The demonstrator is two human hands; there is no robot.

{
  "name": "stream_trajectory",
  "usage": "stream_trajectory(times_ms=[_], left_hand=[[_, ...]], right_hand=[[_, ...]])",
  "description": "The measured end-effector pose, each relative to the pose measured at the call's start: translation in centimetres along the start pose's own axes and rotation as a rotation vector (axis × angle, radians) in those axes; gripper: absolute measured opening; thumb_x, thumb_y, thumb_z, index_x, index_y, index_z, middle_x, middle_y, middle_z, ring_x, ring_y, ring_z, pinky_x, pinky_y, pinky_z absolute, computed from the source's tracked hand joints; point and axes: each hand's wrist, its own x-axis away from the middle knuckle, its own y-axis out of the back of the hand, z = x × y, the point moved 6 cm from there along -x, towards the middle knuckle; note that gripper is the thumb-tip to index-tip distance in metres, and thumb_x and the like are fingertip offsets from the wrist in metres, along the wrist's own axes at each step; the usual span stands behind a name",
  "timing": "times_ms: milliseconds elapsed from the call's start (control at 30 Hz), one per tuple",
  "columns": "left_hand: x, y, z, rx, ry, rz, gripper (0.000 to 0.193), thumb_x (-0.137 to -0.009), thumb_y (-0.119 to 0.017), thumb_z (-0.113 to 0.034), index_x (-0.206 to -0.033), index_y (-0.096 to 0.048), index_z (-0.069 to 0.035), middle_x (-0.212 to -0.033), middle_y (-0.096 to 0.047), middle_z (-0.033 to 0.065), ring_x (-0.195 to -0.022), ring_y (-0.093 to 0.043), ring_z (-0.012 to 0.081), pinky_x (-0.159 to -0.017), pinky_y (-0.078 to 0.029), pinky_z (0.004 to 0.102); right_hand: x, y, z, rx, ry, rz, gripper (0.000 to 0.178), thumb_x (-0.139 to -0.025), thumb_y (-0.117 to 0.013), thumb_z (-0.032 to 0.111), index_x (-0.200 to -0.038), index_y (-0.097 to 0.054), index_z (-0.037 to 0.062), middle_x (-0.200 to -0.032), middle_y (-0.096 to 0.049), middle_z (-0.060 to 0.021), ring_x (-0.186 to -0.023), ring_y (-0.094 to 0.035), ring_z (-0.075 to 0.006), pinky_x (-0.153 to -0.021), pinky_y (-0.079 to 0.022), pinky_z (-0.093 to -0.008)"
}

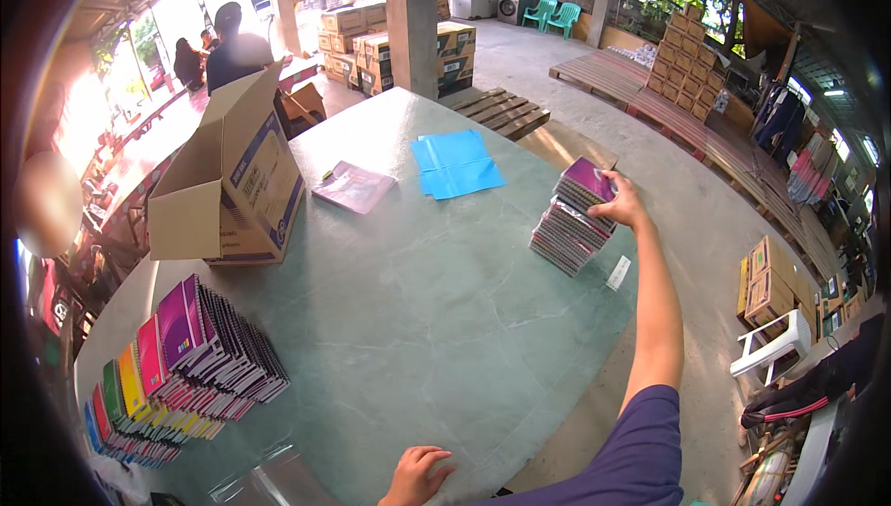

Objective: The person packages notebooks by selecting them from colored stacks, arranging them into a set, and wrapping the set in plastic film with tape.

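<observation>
At the right side of the table, my right hand (620, 204) grips purple-covered spiral notebooks (585, 179) at the top of a stack, thumb on the near side and fingers over the far edge. More spiral notebooks (566, 237) lie beneath them, bindings facing me. Close to the table's near edge is my left hand (418, 476), fingers loosely bent and apart, with nothing seen in it. Piles of spiral notebooks (190, 357) with purple, pink, yellow, green, red and blue covers stand at the left.
On the greenish marbled table (399, 292) stands an open cardboard box (251, 181). Blue sheets (457, 164) and a clear plastic packet (355, 187) lie farther back. Clear plastic bags (278, 480) are at the near edge, and a small white label (618, 273) lies beside the right stack.
</observation>
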Motion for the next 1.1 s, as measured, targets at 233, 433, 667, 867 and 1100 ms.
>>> stream_trajectory(times_ms=[233,433,667,867,1100], left_hand=[[1.1,1.6,0.4,-0.019,0.018,-0.015,0.03,-0.068,-0.075,-0.012,-0.096,-0.064,-0.012,-0.099,-0.061,0.0067,-0.093,-0.056,0.0255,-0.079,-0.048,0.0354],[9.9,14.1,5.4,-0.313,0.077,-0.378,0.029,-0.069,-0.071,-0.013,-0.095,-0.061,-0.009,-0.097,-0.058,0.0132,-0.095,-0.053,0.0324,-0.084,-0.041,0.0442],[28.2,49.2,10.4,-1.17,0.486,-1.133,0.032,-0.075,-0.057,-0.003,-0.107,-0.055,-0.001,-0.105,-0.056,0.0164,-0.104,-0.051,0.0335,-0.091,-0.04,0.0408],[38.7,60.7,20.8,-1.275,0.938,-0.589,0.052,-0.073,-0.055,-0.005,-0.125,-0.049,-0.01,-0.127,-0.051,0.011,-0.121,-0.044,0.027,-0.096,-0.037,0.0401],[38.1,60.5,15.5,-1.241,0.376,-0.866,0.012,-0.072,-0.063,-0.015,-0.081,-0.063,-0.007,-0.077,-0.062,0.0087,-0.075,-0.059,0.0265,-0.071,-0.044,0.0379]], right_hand=[[-1.1,-0.3,-0.2,0.364,-0.017,-0.107,0.083,-0.054,-0.081,0.03,-0.127,-0.046,0.0172,-0.13,-0.045,-0.0157,-0.121,-0.039,-0.0363,-0.103,-0.032,-0.0436],[8.1,-7.4,15.5,0.443,0.567,-0.339,0.078,-0.061,-0.075,0.023,-0.132,-0.042,0.017,-0.139,-0.034,-0.0155,-0.129,-0.03,-0.0345,-0.105,-0.024,-0.0496],[17.3,-6.7,11.5,-0.279,0.084,0.091,0.033,-0.073,-0.058,-0.002,-0.106,-0.056,0.0019,-0.109,-0.057,-0.014,-0.102,-0.056,-0.0235,-0.087,-0.045,-0.0327],[34.3,-14.6,38.1,-0.45,0.531,0.516,0.018,-0.073,-0.062,0.001,-0.09,-0.061,-0.001,-0.082,-0.063,-0.0087,-0.077,-0.063,-0.0172,-0.07,-0.05,-0.0281],[53.0,-26.0,63.8,-1.028,0.5,1.368,0.042,-0.089,-0.056,0.033,-0.112,-0.056,-0.0015,-0.102,-0.063,-0.0118,-0.091,-0.061,-0.0186,-0.082,-0.049,-0.031]])
